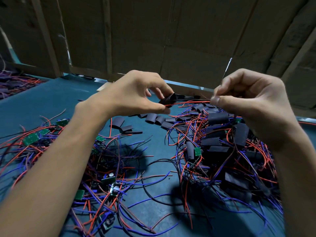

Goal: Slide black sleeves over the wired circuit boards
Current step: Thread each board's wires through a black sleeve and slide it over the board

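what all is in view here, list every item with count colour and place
black sleeve: one, black, pinched in the left hand above the table
held wires: a few, red and black, running from that sleeve to the right hand
loose sleeves: many, black, row at table centre
sleeved pile: many, black with red and blue wires, table right
bare circuit boards: many, green, wired, table left and front
table: one, teal
cardboard wall: brown, behind the table
left hand: pinches the sleeve
right hand: pinches the wires
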A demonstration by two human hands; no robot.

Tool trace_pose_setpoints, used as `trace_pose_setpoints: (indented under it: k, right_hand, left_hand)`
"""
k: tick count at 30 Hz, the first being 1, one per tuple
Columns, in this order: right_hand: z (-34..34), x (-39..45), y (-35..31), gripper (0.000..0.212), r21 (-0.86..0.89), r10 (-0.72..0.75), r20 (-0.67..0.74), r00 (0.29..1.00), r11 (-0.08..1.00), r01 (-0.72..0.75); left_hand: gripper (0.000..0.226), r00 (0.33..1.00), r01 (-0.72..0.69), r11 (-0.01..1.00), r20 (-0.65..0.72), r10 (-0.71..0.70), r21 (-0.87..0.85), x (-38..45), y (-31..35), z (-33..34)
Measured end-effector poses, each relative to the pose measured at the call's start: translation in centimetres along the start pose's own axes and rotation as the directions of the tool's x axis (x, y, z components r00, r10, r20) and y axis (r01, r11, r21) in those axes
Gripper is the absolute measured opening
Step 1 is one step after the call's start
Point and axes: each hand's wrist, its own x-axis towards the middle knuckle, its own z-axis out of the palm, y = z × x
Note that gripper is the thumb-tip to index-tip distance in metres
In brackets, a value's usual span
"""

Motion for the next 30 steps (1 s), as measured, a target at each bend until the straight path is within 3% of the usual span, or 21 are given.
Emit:
trace_pose_setpoints:
  k: [15,30]
  right_hand:
    - [-0.9,0.0,-0.2,0.019,0.029,-0.017,-0.023,1.0,0.999,0.017]
    - [-0.5,0.8,0.5,0.019,0.115,0.201,-0.148,0.968,0.976,-0.185]
  left_hand:
    - [0.034,0.999,0.044,0.999,0.005,-0.044,-0.016,-0.2,-0.7,-0.2]
    - [0.034,0.999,0.017,1.0,0.042,-0.017,-0.005,0.0,0.1,0.2]
